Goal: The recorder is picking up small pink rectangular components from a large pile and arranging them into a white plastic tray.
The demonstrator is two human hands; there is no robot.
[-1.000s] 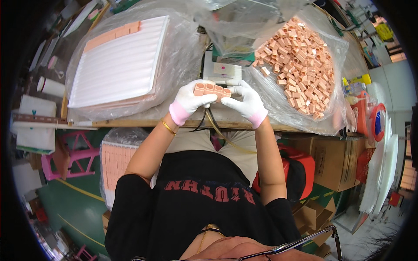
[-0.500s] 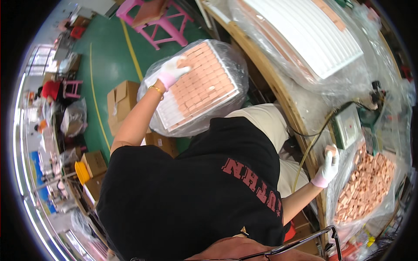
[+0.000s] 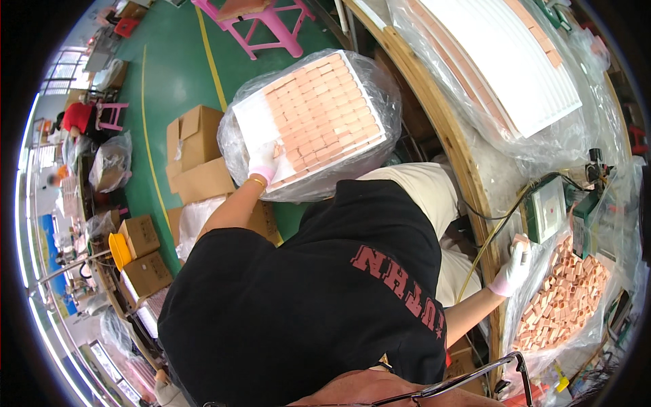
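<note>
My left hand (image 3: 263,163), in a white glove with a pink cuff, is at the near left of a white ridged tray (image 3: 254,125). Its fingers are closed on a small copper-coloured piece (image 3: 278,150) over the bare strip. Rows of similar copper-coloured pieces (image 3: 322,112) cover the rest of that tray, which rests on clear plastic wrapping. My gloved right hand (image 3: 513,270) is raised beside the bench edge, its fingers closed round another copper-coloured piece (image 3: 521,239). Next to it lies a heap of loose copper-coloured pieces (image 3: 563,295) on plastic sheeting.
A wooden bench edge (image 3: 468,163) runs along my right. On the bench stand white ridged trays (image 3: 502,61) and a green-framed device (image 3: 546,209) with cables. Cardboard boxes (image 3: 196,142) sit left of the tray, and a pink stool (image 3: 271,27) stands beyond it.
My left hand has moved from the far part of the tray toward its near left edge. My right hand stays by the heap with its piece. The whole view has shifted slightly.
</note>
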